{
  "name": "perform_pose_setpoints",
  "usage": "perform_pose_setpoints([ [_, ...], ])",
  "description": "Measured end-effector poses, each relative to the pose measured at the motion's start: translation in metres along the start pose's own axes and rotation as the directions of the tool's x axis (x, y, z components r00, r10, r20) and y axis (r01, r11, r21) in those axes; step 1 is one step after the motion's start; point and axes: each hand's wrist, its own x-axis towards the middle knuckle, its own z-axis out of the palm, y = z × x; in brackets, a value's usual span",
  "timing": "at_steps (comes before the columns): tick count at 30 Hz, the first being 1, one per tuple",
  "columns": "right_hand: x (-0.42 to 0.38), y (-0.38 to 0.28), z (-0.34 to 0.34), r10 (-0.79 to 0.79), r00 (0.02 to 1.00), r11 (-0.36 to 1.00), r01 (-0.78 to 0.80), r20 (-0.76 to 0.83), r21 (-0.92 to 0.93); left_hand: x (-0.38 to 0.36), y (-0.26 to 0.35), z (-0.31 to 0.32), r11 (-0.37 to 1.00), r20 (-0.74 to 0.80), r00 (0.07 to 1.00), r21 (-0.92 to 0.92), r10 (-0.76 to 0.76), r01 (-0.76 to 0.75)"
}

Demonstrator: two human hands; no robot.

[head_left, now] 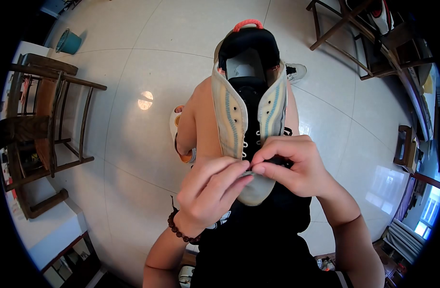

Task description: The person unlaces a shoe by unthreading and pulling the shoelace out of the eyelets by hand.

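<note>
A light-coloured shoe (232, 117) with blue zigzag stitching and a pink heel loop lies on my lap, its toe towards me. Its upper eyelets are bare, and its sides are spread apart around the black tongue (251, 108). My left hand (212, 189), with a beaded bracelet at the wrist, has its fingertips pressed at the lowest eyelets near the toe. Thumb and forefinger of my right hand (289, 163) are pinched at the same spot, touching the left fingertips. What the fingertips hold is too small and hidden to name.
Wooden chairs stand at the left (49, 120) and upper right (342, 29). A teal bin (69, 42) is on the tiled floor (167, 29) at the upper left. Another shoe (297, 72) is on the floor beyond my knee. A white cabinet (54, 230) is at the lower left.
</note>
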Motion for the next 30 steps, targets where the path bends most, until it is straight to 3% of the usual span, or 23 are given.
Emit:
perform_pose_setpoints([
  [5, -0.004, -0.004, 0.001, 0.101, 0.995, 0.982, -0.103, 0.021, 0.159, 0.004, 0.004, -0.003, 0.999, 0.021, 0.999, -0.024, 0.046, -0.046],
  [7, -0.004, -0.004, 0.001, 0.121, 0.992, 0.973, -0.125, 0.031, 0.195, 0.004, 0.003, -0.006, 0.991, 0.054, 0.990, 0.024, 0.133, -0.134],
  [9, -0.004, -0.004, 0.004, 0.021, 1.000, 0.992, -0.019, -0.016, 0.122, 0.003, 0.002, -0.008, 0.983, 0.064, 0.984, 0.062, 0.166, -0.170],
  [14, -0.005, -0.008, 0.003, -0.003, 0.999, 0.995, -0.001, 0.036, 0.097, -0.001, 0.004, -0.005, 0.961, 0.048, 0.972, 0.150, 0.230, -0.234],
  [23, -0.008, -0.012, 0.010, -0.196, 0.981, 0.980, 0.196, -0.006, -0.044, -0.004, 0.011, -0.007, 0.985, 0.083, 0.986, 0.081, 0.145, -0.152],
  [26, -0.011, -0.011, 0.009, -0.272, 0.962, 0.956, 0.266, -0.028, -0.124, 0.000, 0.019, -0.011, 0.995, 0.087, 0.992, 0.049, 0.086, -0.090],
  [28, -0.012, -0.006, 0.010, -0.317, 0.948, 0.936, 0.308, -0.032, -0.171, 0.003, 0.028, -0.018, 0.966, 0.200, 0.961, -0.132, -0.192, 0.220],
  [29, -0.012, -0.003, 0.012, -0.425, 0.905, 0.883, 0.405, -0.037, -0.238, 0.002, 0.030, -0.021, 0.966, 0.201, 0.961, -0.132, -0.192, 0.221],
  [30, -0.012, 0.001, 0.014, -0.527, 0.849, 0.815, 0.493, -0.034, -0.304, 0.000, 0.031, -0.023, 0.849, 0.286, 0.883, -0.280, -0.372, 0.449],
])
